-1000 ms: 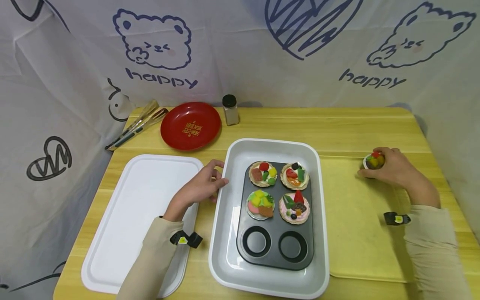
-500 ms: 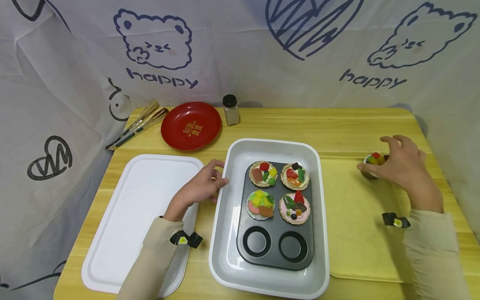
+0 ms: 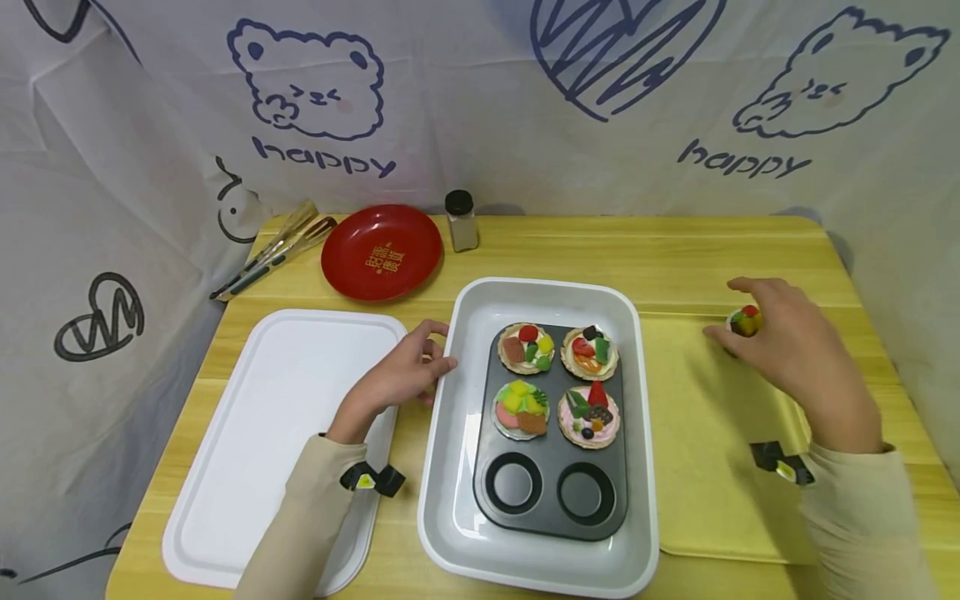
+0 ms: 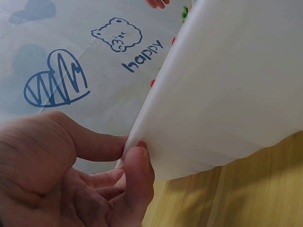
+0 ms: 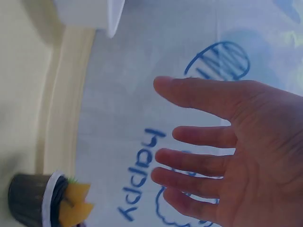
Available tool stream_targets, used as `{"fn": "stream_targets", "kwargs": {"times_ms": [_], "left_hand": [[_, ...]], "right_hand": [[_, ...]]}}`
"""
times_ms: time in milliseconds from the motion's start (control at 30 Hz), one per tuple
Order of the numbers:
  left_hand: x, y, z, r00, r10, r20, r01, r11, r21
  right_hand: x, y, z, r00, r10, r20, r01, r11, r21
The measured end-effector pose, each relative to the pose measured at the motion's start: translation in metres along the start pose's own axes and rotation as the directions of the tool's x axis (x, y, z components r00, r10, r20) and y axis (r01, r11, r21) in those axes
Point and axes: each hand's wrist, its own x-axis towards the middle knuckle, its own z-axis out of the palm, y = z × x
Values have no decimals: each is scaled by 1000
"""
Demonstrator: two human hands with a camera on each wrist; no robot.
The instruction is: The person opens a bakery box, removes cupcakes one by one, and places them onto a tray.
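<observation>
My left hand [image 3: 405,368] pinches the left rim of a deep white tray [image 3: 442,467] between thumb and finger, as the left wrist view shows. Inside that tray lies a dark muffin pan [image 3: 550,496]; several toy fruit tarts fill its upper cups, and the two nearest cups are bare. A small toy cupcake [image 5: 31,201] in a dark wrapper with fruit on top sits at the far right, on the yellow tray [image 3: 720,467]. Over it hovers my right hand [image 3: 810,358], fingers spread and apart from the cupcake, partly hiding it in the head view.
A flat white tray [image 3: 300,417] lies on the left under my left forearm. Behind it are tongs [image 3: 277,250], a red plate [image 3: 382,252] and a black-capped jar [image 3: 461,221]. A printed cloth [image 3: 480,100] hangs along the table's back.
My right hand lets go of the cupcake, lifts off it and shifts slightly left and nearer. The cupcake stays on the yellow tray. My left hand keeps still on the rim.
</observation>
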Motion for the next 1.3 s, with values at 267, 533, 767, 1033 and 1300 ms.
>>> {"fn": "stream_targets", "kwargs": {"times_ms": [267, 533, 767, 1033, 1300], "left_hand": [[-1, 0, -1, 1000, -5, 0, 5, 1000, -2], [-1, 0, -1, 1000, -9, -5, 9, 1000, -5], [-1, 0, 0, 1000, -5, 0, 5, 1000, -12], [-1, -3, 4, 1000, -5, 11, 5, 1000, -7], [-2, 0, 2, 1000, -8, 0, 8, 1000, 2]], "right_hand": [[-12, -23, -2, 999, -36, 40, 35, 999, 27], [-19, -52, -1, 995, -49, 85, 44, 997, 59], [-24, -81, 6, 992, -115, 55, 110, 991, 76], [-30, -114, 24, 989, -115, 92, 104, 987, 122], [-28, -137, 42, 981, -114, 160, 96, 989, 114]]}}
